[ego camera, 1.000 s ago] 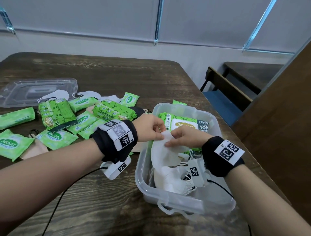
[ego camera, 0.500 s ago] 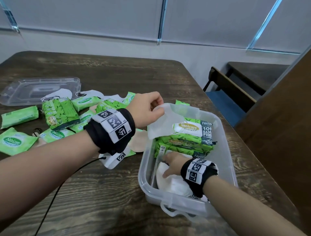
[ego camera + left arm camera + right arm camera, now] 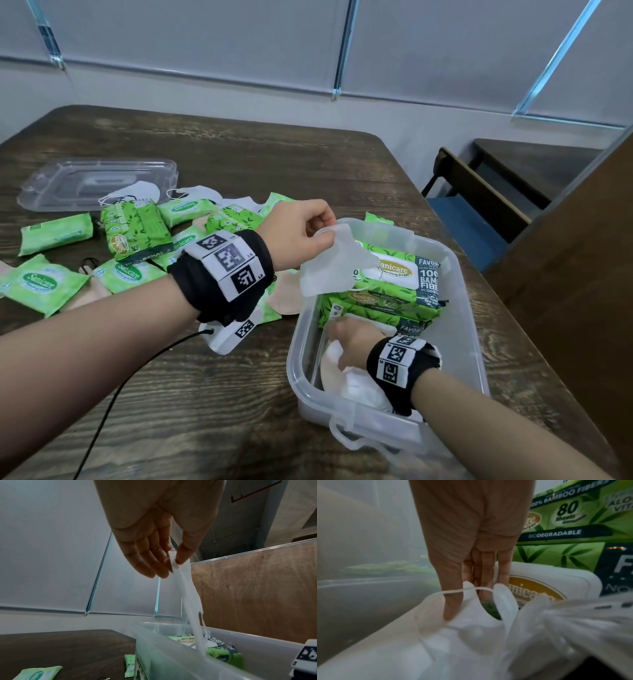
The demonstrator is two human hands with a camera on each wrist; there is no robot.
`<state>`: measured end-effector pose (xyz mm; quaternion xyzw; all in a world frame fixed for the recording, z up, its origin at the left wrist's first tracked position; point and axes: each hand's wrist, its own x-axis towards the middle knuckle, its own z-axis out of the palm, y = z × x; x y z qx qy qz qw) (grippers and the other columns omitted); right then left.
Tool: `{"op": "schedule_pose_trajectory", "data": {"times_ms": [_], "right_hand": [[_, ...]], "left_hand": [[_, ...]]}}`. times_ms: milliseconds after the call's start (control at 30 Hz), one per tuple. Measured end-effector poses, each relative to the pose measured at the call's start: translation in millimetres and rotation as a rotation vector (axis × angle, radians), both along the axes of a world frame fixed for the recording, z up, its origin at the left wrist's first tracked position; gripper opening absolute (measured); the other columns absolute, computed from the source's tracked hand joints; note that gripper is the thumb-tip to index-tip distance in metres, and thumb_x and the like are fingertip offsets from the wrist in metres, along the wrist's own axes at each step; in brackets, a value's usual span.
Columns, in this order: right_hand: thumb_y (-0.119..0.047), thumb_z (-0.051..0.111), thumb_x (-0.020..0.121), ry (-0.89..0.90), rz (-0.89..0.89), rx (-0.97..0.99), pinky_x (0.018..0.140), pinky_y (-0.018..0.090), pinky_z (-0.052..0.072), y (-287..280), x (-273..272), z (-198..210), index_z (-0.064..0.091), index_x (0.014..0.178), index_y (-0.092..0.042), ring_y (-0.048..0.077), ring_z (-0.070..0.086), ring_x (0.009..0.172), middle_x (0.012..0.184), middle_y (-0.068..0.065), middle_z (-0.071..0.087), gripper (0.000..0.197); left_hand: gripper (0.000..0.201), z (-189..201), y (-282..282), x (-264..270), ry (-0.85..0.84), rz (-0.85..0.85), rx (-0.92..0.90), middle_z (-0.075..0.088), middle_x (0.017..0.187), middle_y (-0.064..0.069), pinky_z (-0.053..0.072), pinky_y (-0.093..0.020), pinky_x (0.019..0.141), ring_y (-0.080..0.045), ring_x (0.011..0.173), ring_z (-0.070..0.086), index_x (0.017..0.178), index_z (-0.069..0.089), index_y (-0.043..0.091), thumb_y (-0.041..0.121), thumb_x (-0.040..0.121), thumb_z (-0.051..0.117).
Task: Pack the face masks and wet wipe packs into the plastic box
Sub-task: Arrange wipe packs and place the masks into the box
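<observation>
L hand point(image 3: 301, 236) pinches 1 white mask point(image 3: 329, 270) | R hand point(image 3: 352, 342) flat on masks in box point(image 3: 469, 342) | 2 lg wipe packs point(image 3: 394, 291) inside

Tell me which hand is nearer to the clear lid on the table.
Left. The left hand pinches a white face mask over the box's far-left corner, closer to the clear lid; the right hand presses masks inside the plastic box.

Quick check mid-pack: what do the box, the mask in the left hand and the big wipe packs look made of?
Plastic box: frosted translucent plastic; contents show through its walls.
Held mask: thin white fabric, probably nonwoven; hangs limp from the left hand.
Large wipe packs: glossy printed film, apparently with a stiff white flip lid.
</observation>
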<state>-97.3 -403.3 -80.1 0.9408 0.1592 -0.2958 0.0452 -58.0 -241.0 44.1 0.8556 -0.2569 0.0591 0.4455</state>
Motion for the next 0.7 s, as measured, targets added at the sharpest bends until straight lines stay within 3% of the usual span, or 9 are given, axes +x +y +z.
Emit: {"op": "schedule_pose_trajectory", "data": {"times_ms": [67,133,200,267,367,467,533,633,700], "right_hand": [[-0.014,0.068,0.083,0.021,0.002,0.037,0.084,0.027,0.044,-0.6,0.6,2.9,0.050,0.123,-0.009,0.025,0.052,0.116,0.122,0.006,0.055,0.044],[-0.007,0.065,0.081,0.018,-0.054,0.163,0.062,0.023,0.039,-6.7,-1.1,3.1,0.053,0.096,-0.015,0.023,0.053,0.092,0.088,-0.004,0.053,0.022],[-0.003,0.067,0.075,0.022,-0.141,0.331,0.053,0.018,0.033,-16.3,-2.6,9.2,0.047,0.072,-0.021,0.014,0.047,0.069,0.068,-0.010,0.044,0.027],[-0.002,0.071,0.071,0.052,-0.244,0.472,0.053,0.018,0.035,-25.4,-4.7,30.7,0.049,0.064,-0.025,0.006,0.045,0.058,0.063,-0.010,0.049,0.032],[-0.007,0.078,0.069,0.002,-0.359,0.753,0.065,0.026,0.044,-39.1,-6.3,74.0,0.065,0.080,-0.005,0.007,0.052,0.064,0.072,0.011,0.064,0.017],[-0.014,0.078,0.055,-0.117,-0.516,1.164,0.084,0.046,0.052,-45.5,-9.1,110.6,0.060,0.106,0.012,0.027,0.065,0.087,0.102,0.034,0.065,0.061],[-0.008,0.074,0.054,-0.220,-0.567,1.336,0.087,0.046,0.051,-47.0,-9.7,123.3,0.058,0.108,0.015,0.031,0.064,0.090,0.104,0.035,0.063,0.060],[0.008,0.072,0.064,-0.263,-0.581,1.477,0.072,0.033,0.056,-46.0,-11.0,130.8,0.062,0.094,0.007,0.023,0.065,0.076,0.085,0.022,0.070,0.032],[0.018,0.062,0.076,-0.273,-0.602,1.517,0.062,0.025,0.056,-45.2,-11.0,129.7,0.061,0.087,-0.001,0.017,0.065,0.064,0.073,0.010,0.070,0.022]], "left_hand": [[0.003,3.9,2.0,-2.7,0.003,-0.006,-0.024,0.056,0.066,0.010,0.040,-0.007,0.053,-0.005,0.061,0.050,0.073,0.057,0.023,0.025,0.072,0.056],[0.003,8.8,5.5,-3.4,0.030,-0.024,-0.049,0.059,0.068,0.007,0.040,-0.008,0.054,-0.002,0.063,0.050,0.070,0.056,0.028,0.026,0.069,0.054],[0.005,17.3,9.6,-4.2,0.096,-0.067,-0.099,0.064,0.073,0.000,0.042,-0.013,0.058,-0.005,0.066,0.053,0.071,0.058,0.028,0.023,0.070,0.056],[0.008,30.5,13.9,-6.6,0.176,-0.139,-0.177,0.065,0.073,0.004,0.044,-0.016,0.062,-0.006,0.066,0.055,0.074,0.063,0.025,0.018,0.072,0.059],[0.012,54.6,15.4,-14.2,0.297,-0.324,-0.299,0.067,0.069,0.009,0.047,-0.015,0.060,-0.003,0.063,0.059,0.080,0.069,0.020,0.011,0.072,0.066],[0.015,68.1,5.6,-20.3,0.437,-0.472,-0.323,0.072,0.076,0.000,0.053,-0.020,0.060,-0.009,0.066,0.066,0.085,0.071,0.015,0.007,0.072,0.072],[0.011,64.6,-7.6,-22.8,0.417,-0.415,-0.269,0.072,0.077,-0.005,0.053,-0.021,0.060,-0.010,0.065,0.064,0.081,0.072,0.016,0.011,0.071,0.077],[0.011,42.1,-25.5,-20.1,0.196,-0.222,-0.162,0.068,0.075,0.001,0.047,-0.020,0.064,-0.004,0.065,0.058,0.074,0.069,0.024,0.026,0.071,0.080],[0.014,28.5,-30.9,-16.5,0.053,-0.138,-0.054,0.065,0.090,0.004,0.045,-0.023,0.078,-0.005,0.083,0.059,0.069,0.061,0.036,0.045,0.066,0.071]]}}
